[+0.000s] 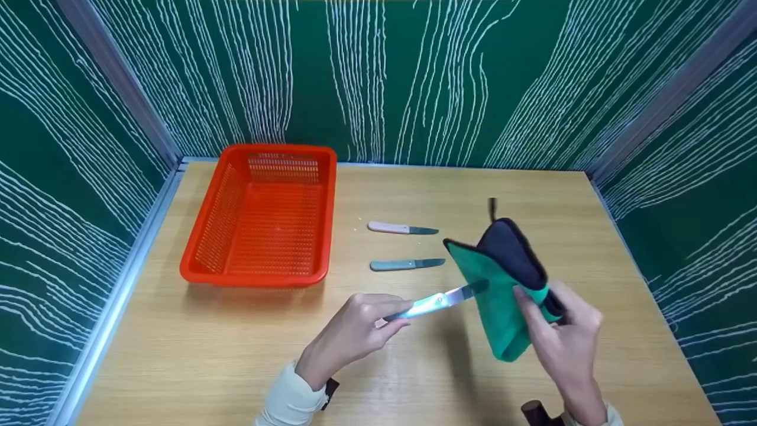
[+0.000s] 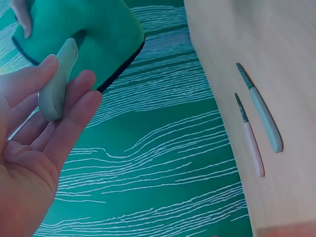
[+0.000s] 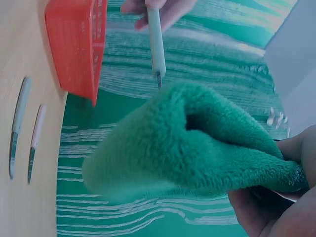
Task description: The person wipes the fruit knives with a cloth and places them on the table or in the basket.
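Note:
My left hand (image 1: 361,325) pinches the pale green handle of a small knife (image 1: 430,304) between thumb and fingers, above the table. The knife's blade points right, against the green face of a cloth (image 1: 497,307); whether they touch is unclear. This cloth is fuzzy green with a dark side, black edging and a hanging loop. My right hand (image 1: 565,337) grips its right part, thumb on the green side. In the right wrist view the folded cloth (image 3: 163,143) hides most of the blade. On the table lie a pink-handled knife (image 1: 390,228) and a green-handled knife (image 1: 395,265), blades to the right.
A red-orange plastic basket (image 1: 257,279) with slotted walls stands at the back left of the wooden table (image 1: 195,355). Green panels with white wavy lines (image 1: 378,89) enclose the back and both sides. Small specks lie near the pink-handled knife.

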### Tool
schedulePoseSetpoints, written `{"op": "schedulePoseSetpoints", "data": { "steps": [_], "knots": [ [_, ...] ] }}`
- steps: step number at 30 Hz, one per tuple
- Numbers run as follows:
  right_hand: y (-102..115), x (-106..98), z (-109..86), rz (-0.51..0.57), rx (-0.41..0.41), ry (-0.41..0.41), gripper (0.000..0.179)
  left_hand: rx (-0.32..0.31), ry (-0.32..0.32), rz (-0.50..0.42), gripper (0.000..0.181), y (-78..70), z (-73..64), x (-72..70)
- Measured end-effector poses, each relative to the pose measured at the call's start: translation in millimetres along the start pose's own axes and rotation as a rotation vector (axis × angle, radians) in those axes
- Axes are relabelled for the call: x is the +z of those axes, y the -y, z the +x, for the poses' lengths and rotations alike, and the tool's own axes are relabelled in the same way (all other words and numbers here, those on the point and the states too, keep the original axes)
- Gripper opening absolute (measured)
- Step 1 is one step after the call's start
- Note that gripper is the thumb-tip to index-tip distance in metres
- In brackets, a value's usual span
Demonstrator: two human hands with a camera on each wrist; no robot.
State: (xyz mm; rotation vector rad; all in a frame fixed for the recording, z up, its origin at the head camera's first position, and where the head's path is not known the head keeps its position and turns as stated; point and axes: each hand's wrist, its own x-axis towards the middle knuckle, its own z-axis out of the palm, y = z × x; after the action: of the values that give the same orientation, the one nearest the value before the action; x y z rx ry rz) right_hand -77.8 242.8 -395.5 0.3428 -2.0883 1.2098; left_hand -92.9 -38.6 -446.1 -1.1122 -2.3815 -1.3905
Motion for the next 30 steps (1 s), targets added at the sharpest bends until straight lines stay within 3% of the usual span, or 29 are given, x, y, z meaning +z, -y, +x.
{"op": "schedulePoseSetpoints", "data": {
  "steps": [5, 8, 14, 17, 23, 30],
  "knots": [
    [1, 8, -3.0, -0.007, -0.130, 0.053, 0.016, 0.077, -0.071, -0.039, 0.027, 2.7, -1.0, 2.8],
    [7, 13, -4.6, 0.003, -0.211, 0.071, 0.008, 0.083, -0.092, -0.068, 0.028, 3.9, -1.5, 3.0],
    [16, 28, -9.9, -0.070, -0.344, 0.105, 0.026, 0.198, -0.170, -0.121, 0.027, 8.2, 1.2, 4.0],
    [18, 35, -11.8, -0.132, -0.409, 0.169, 0.031, 0.265, -0.212, -0.127, 0.027, 8.9, 3.2, 4.6],
    [15, 45, -18.2, -0.303, -0.444, 0.300, 0.051, 0.292, -0.284, -0.130, 0.028, 8.1, 3.2, 6.5],
    [10, 47, -21.0, -0.338, -0.471, 0.282, 0.068, 0.289, -0.338, -0.153, 0.023, 7.5, 3.3, 8.6]
  ]
}}
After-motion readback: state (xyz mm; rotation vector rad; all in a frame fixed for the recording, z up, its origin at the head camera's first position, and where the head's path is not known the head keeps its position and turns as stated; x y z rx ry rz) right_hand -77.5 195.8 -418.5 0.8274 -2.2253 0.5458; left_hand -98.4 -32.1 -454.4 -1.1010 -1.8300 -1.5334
